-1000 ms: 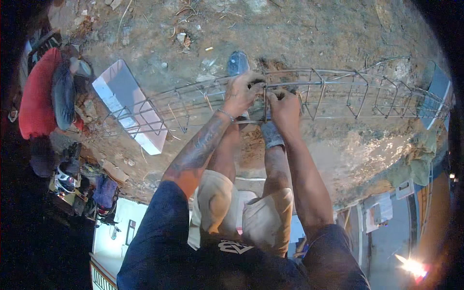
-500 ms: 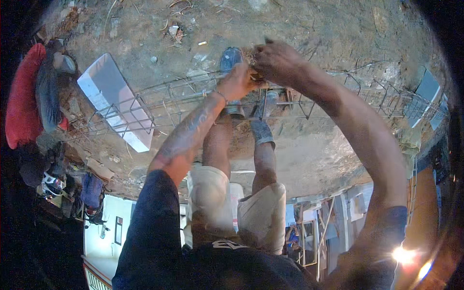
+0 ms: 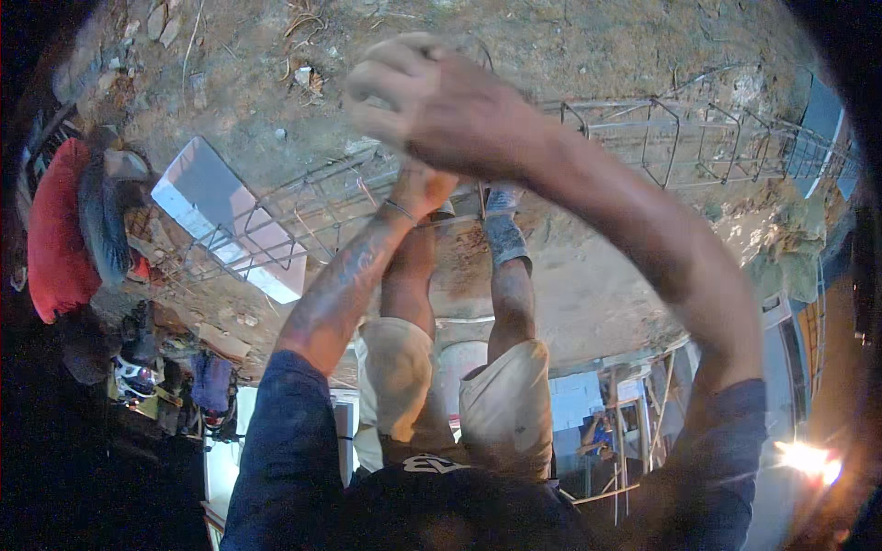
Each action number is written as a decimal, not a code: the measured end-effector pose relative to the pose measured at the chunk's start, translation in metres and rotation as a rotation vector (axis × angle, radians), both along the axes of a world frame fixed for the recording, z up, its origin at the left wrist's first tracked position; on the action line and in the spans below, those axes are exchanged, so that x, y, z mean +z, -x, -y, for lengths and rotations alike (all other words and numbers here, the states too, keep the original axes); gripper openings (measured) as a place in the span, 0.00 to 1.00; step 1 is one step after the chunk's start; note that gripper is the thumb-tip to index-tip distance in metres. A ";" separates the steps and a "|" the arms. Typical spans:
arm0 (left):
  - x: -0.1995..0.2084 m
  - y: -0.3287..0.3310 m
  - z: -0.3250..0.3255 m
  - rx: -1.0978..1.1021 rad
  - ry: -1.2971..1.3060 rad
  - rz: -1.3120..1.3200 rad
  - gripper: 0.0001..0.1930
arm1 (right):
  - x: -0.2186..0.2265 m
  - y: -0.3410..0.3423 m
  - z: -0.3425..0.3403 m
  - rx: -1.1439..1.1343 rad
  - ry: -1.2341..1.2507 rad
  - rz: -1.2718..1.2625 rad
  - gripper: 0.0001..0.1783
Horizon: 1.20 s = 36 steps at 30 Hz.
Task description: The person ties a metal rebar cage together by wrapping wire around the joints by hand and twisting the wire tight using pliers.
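Observation:
My right hand (image 3: 432, 101) is raised close to the camera. It is blurred, with the fingers curled into a loose fist, and I make out nothing in it. My left hand (image 3: 424, 188), a thin band on its wrist, reaches down to the top bars of a long rebar cage (image 3: 661, 138) lying across the dirt. Its fingers are hidden behind the right hand. My legs and a grey shoe (image 3: 503, 234) stand just behind the cage.
A white slab (image 3: 216, 216) lies under the cage's left end. A red bag (image 3: 55, 230) and dark bundles sit at the far left. Stones and dry twigs (image 3: 303, 28) litter the bare ground. A blue panel (image 3: 818, 119) is at the right edge.
My right hand has left the cage and risen toward the camera, growing large and blurred. The left hand has stayed at the cage. The view has tilted slightly.

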State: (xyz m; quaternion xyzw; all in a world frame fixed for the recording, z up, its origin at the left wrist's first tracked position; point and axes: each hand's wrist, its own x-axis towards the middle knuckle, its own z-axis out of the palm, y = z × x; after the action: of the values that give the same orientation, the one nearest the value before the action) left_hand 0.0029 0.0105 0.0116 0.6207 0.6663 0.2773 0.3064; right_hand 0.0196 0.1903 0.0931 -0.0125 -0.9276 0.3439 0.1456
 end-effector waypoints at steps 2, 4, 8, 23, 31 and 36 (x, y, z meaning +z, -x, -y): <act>0.038 -0.034 -0.038 0.429 0.829 0.245 0.14 | 0.053 -0.063 -0.004 -0.276 0.195 -0.021 0.13; 0.027 -0.012 -0.007 0.544 0.470 0.130 0.08 | 0.095 -0.125 0.019 -0.595 0.314 0.028 0.12; 0.032 -0.084 -0.037 0.832 0.382 -0.207 0.06 | 0.036 -0.288 0.120 -1.337 0.452 0.533 0.10; 0.044 -0.016 0.001 0.508 0.590 0.045 0.19 | -0.315 -0.373 0.205 -1.136 0.619 1.043 0.29; 0.038 -0.031 0.006 0.473 0.500 0.005 0.19 | -0.301 -0.428 0.223 -0.802 0.517 1.350 0.37; 0.026 -0.042 -0.007 0.408 0.419 0.088 0.18 | -0.181 -0.527 0.253 -1.105 0.873 1.234 0.34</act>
State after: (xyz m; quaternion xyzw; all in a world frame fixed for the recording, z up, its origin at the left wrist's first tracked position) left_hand 0.0453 0.0173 0.0372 0.3843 0.8062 0.2163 0.3945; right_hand 0.5461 -0.0628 -0.0881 -0.6854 -0.4922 0.4762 -0.2474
